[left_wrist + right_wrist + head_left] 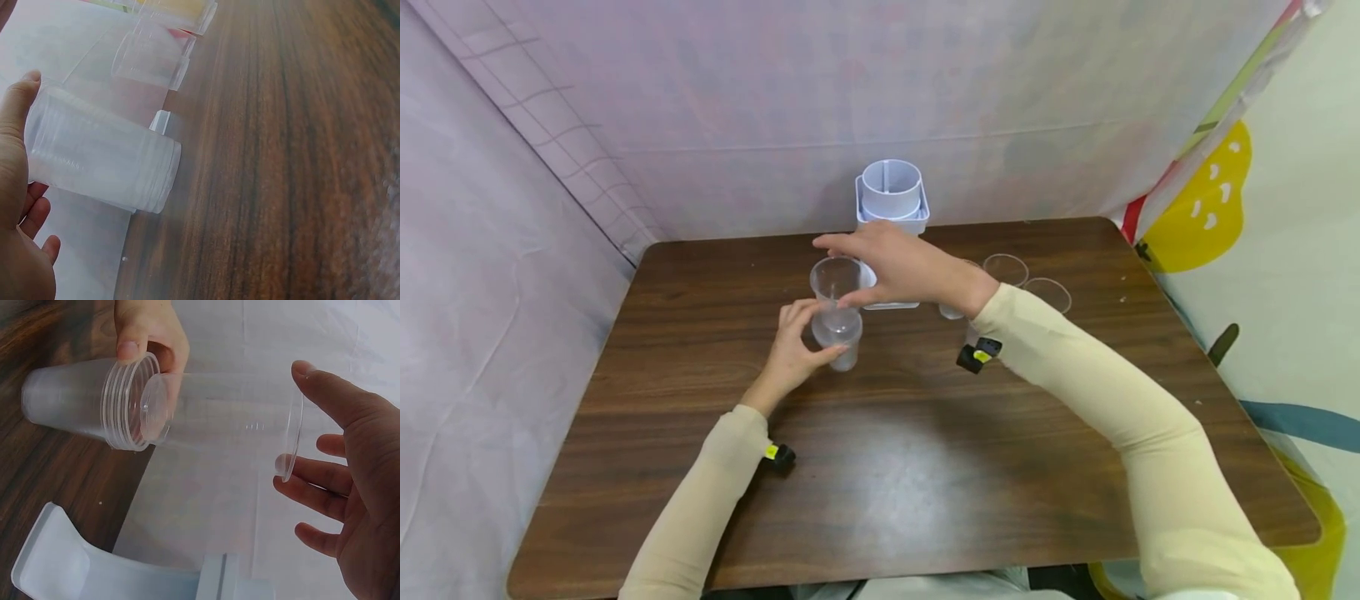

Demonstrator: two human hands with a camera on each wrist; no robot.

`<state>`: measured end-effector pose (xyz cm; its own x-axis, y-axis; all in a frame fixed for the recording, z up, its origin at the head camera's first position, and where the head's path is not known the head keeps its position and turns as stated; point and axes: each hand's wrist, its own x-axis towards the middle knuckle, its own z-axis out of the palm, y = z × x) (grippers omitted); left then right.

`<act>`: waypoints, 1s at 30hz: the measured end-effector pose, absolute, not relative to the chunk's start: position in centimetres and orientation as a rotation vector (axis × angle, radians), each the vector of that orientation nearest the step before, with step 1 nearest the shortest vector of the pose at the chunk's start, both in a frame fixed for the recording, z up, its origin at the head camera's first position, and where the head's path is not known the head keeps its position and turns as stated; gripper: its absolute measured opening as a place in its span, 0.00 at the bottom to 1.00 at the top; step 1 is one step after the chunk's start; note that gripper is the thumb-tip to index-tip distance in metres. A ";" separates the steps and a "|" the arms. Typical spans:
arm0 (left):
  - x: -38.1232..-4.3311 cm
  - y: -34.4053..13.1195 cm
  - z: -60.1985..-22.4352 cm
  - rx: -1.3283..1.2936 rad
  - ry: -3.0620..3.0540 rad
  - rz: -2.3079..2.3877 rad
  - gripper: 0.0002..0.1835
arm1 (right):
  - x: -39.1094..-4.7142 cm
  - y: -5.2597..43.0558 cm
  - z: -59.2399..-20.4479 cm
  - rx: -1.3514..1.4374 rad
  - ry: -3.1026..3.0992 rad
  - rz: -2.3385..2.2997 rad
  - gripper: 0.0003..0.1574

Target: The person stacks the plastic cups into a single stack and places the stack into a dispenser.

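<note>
My left hand (788, 348) grips a stack of nested clear plastic cups (846, 360) near its rims, with thumb and fingers around it. The stack stands upright on the wooden table, its several rims showing in the right wrist view. Above it, my right hand (898, 265) pinches a single clear plastic cup (219, 412) by the rim, thumb on one side and fingers on the other. That cup is upright, and its base is at the mouth of the stack; whether it touches the top cup I cannot tell.
A white plastic stand with a round holder (891, 192) is at the table's back edge, partly behind my right hand. Several clear cups (1006, 271) stand to its right, partly hidden by my right arm. Cloth curtains (737, 125) hang behind the wooden table (685, 333).
</note>
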<state>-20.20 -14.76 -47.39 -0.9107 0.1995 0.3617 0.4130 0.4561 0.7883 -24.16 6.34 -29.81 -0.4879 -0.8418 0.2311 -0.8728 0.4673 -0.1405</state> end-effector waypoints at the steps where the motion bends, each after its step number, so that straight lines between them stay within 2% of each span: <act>1: -20.2 -14.7 -47.4 -0.530 -2.488 -1.436 0.36 | -24.2 6.3 -29.9 1.519 -2.571 0.366 0.50; 18: -20.4 -14.8 -47.5 -0.563 -2.501 -1.440 0.34 | -24.0 5.4 -32.6 1.526 -2.625 0.300 0.52; 30: -20.4 -14.7 -47.8 -0.538 -2.487 -1.462 0.34 | -24.2 5.1 -35.0 1.581 -2.592 0.331 0.50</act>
<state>-20.36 -14.74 -47.80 -0.9123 0.2054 0.3544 0.4096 0.4423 0.7979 -24.23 5.07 -34.99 -0.4614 -0.8673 0.1866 -0.8864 0.4418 -0.1384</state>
